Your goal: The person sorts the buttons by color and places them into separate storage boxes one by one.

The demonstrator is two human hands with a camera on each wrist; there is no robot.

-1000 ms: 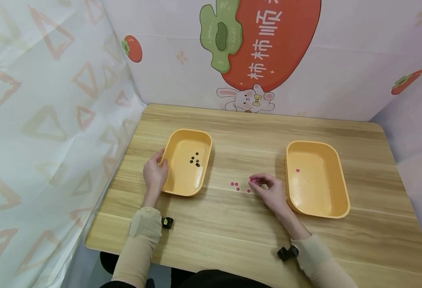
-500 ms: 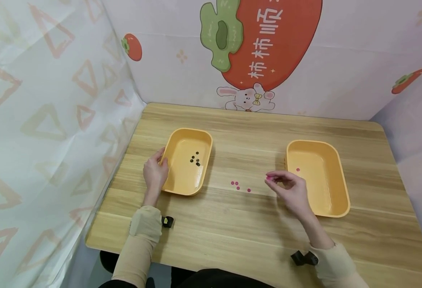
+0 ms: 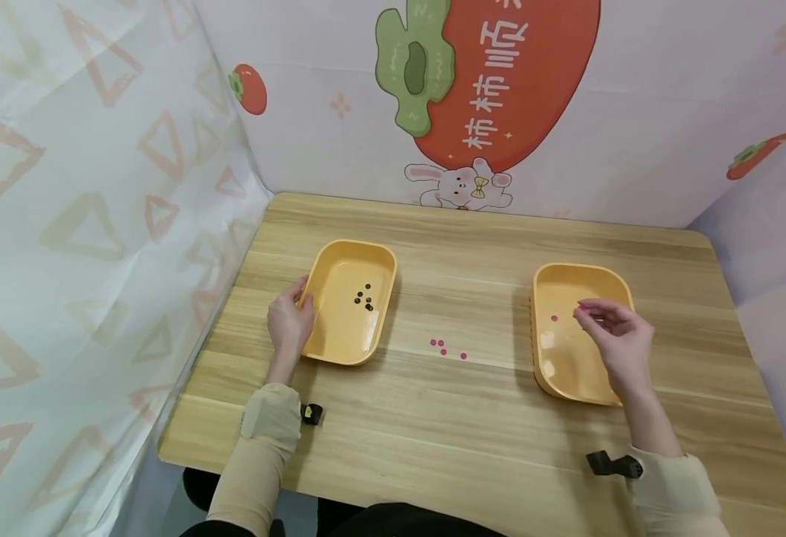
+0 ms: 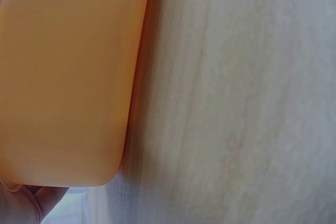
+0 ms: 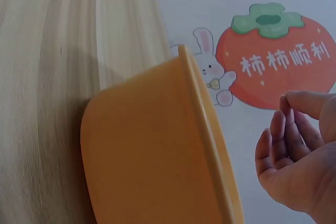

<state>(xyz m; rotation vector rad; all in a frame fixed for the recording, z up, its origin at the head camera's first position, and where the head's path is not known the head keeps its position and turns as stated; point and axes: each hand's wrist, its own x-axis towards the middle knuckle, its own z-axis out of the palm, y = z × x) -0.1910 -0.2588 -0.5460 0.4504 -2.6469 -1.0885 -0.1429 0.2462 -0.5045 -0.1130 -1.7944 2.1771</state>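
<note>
My left hand (image 3: 289,322) grips the left side of a yellow plastic bin (image 3: 339,347), thumb over its rim. Several small black beads (image 3: 368,300) lie inside that bin. Above a second yellow bin (image 3: 570,384), at the right, my right hand (image 3: 617,335) pinches a small pink bead (image 3: 582,306) between thumb and index finger. Another pink bead (image 3: 554,318) rests on this bin's floor. The right wrist view shows the right hand (image 5: 299,150) past the bin's rim, its other fingers loosely curled; the bead is hidden there.
Several pink beads (image 3: 442,344) lie on the wooden table (image 3: 433,418) between the two bins. A printed cloth wall (image 3: 326,142) rises behind the table, and another hangs along the left side.
My right hand has carried the pinched pink bead from the loose beads mid-table rightward, up over the right bin. My left hand stays on the left bin.
</note>
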